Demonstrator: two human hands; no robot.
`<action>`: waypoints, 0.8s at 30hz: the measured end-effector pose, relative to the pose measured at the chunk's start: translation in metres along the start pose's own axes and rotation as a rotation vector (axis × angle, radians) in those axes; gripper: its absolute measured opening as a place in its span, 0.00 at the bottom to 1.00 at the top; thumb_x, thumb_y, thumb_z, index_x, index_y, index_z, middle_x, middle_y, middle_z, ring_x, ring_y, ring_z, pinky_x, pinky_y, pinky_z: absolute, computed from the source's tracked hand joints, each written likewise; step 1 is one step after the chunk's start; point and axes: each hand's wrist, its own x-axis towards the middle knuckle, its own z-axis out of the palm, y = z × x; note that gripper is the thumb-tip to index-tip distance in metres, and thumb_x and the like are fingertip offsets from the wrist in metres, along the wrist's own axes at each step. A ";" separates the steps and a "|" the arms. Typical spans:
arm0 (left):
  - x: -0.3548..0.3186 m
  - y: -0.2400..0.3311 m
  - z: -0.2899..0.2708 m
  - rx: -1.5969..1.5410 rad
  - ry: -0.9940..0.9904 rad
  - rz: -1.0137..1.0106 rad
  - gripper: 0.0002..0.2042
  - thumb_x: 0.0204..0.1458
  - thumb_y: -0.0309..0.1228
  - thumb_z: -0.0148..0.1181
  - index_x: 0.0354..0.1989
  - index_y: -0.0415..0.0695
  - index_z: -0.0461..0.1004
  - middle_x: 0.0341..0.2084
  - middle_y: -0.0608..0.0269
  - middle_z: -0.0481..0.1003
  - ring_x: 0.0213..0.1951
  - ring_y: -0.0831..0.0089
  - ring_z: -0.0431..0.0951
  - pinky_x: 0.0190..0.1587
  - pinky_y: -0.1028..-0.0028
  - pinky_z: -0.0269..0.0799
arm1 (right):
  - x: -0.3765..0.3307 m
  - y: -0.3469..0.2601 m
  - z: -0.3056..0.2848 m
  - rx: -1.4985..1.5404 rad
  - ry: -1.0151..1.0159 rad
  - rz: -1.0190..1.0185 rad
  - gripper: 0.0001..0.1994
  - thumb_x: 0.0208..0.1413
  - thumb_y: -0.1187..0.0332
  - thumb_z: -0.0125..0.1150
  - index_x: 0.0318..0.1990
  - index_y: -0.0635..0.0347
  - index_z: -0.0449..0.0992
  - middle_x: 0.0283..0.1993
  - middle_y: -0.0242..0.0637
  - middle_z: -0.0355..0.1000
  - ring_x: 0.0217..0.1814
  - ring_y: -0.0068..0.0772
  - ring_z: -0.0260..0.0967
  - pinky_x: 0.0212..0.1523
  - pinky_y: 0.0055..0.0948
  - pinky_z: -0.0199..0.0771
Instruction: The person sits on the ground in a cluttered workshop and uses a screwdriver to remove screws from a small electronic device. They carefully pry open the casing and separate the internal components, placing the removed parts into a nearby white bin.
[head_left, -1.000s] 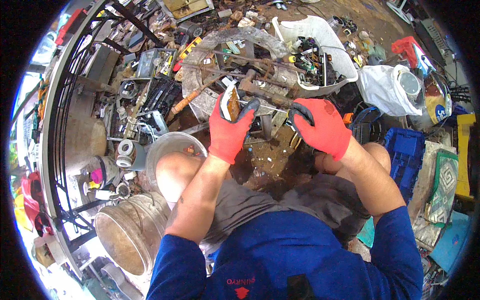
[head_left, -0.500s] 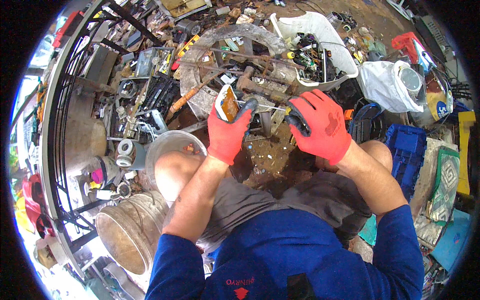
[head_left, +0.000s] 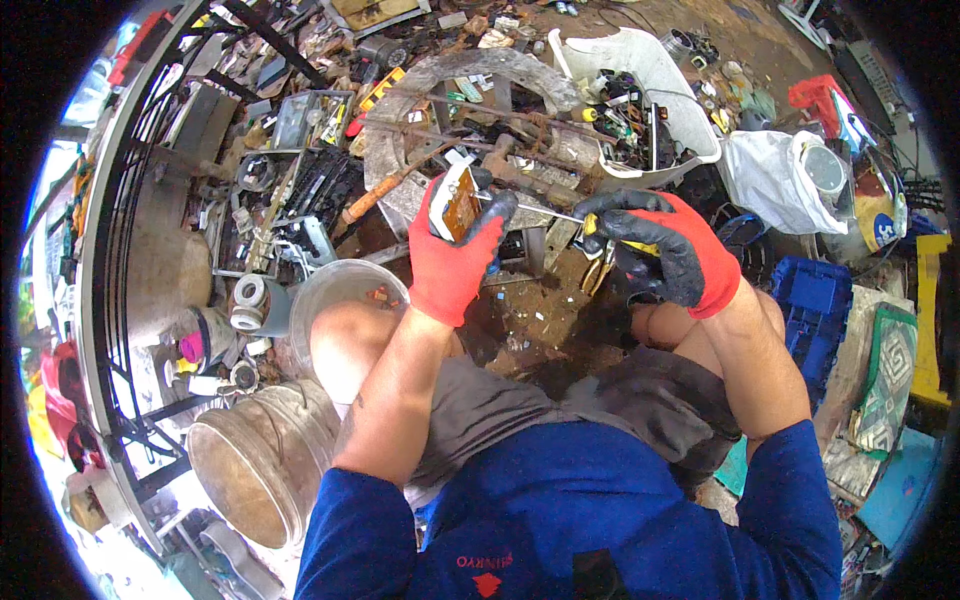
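**Circuit board held up, screwdriver tip on it**

Circuit board [head_left: 458, 203] sits in the left hand [head_left: 452, 255], raised clear of the junk pile rather than resting on anything. Red glove fingers wrap it from below, thumb [head_left: 492, 222] clamped over the right edge, so the brown face tilts toward the other hand. My read: that grip frees the face for tool access and braces it against a sideways push.

Right hand [head_left: 665, 250] is closed in a fist around the yellow handle of a screwdriver [head_left: 560, 212]. Thin shaft runs left from the fist, tip at the board's edge next to the left thumb. Contact itself is too small to confirm. Both hands are near each other, above the knees, which likely gives a steady brace.

Around them:
- clear plastic tub [head_left: 340, 290] just left of and below the left hand, a few small orange bits inside; looks placed as a catch bin
- white crate [head_left: 655, 70] of wires and parts beyond the right hand
- metal bucket [head_left: 255, 470] well below the left forearm
- blue crate [head_left: 815, 310] right of the right wrist
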 end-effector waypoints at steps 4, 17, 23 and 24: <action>-0.005 -0.004 0.000 0.029 -0.044 0.110 0.27 0.45 0.19 0.67 0.56 0.38 0.67 0.37 0.64 0.75 0.29 0.82 0.73 0.28 0.80 0.71 | -0.006 0.000 -0.001 -0.095 -0.043 0.123 0.15 0.62 0.59 0.54 0.41 0.63 0.78 0.20 0.26 0.66 0.15 0.13 0.57 0.15 0.18 0.51; -0.007 -0.009 0.001 0.041 -0.050 -0.031 0.30 0.44 0.18 0.66 0.58 0.35 0.65 0.44 0.61 0.75 0.46 0.74 0.75 0.50 0.72 0.72 | 0.000 0.025 -0.002 -0.364 -0.023 -0.167 0.10 0.55 0.65 0.58 0.36 0.63 0.77 0.25 0.30 0.71 0.26 0.17 0.65 0.24 0.22 0.61; -0.008 0.004 0.007 0.069 -0.055 -0.137 0.29 0.44 0.17 0.65 0.58 0.36 0.65 0.40 0.63 0.75 0.41 0.77 0.75 0.44 0.74 0.74 | -0.001 0.039 0.001 -1.016 0.263 -0.700 0.16 0.44 0.67 0.67 0.41 0.61 0.75 0.34 0.43 0.74 0.33 0.45 0.73 0.35 0.38 0.74; -0.010 0.010 0.008 0.089 -0.046 -0.183 0.29 0.44 0.17 0.65 0.58 0.36 0.65 0.39 0.63 0.74 0.40 0.77 0.75 0.43 0.75 0.74 | -0.002 0.042 0.002 -1.101 0.298 -0.802 0.17 0.42 0.66 0.67 0.42 0.60 0.75 0.37 0.45 0.74 0.35 0.49 0.73 0.36 0.40 0.74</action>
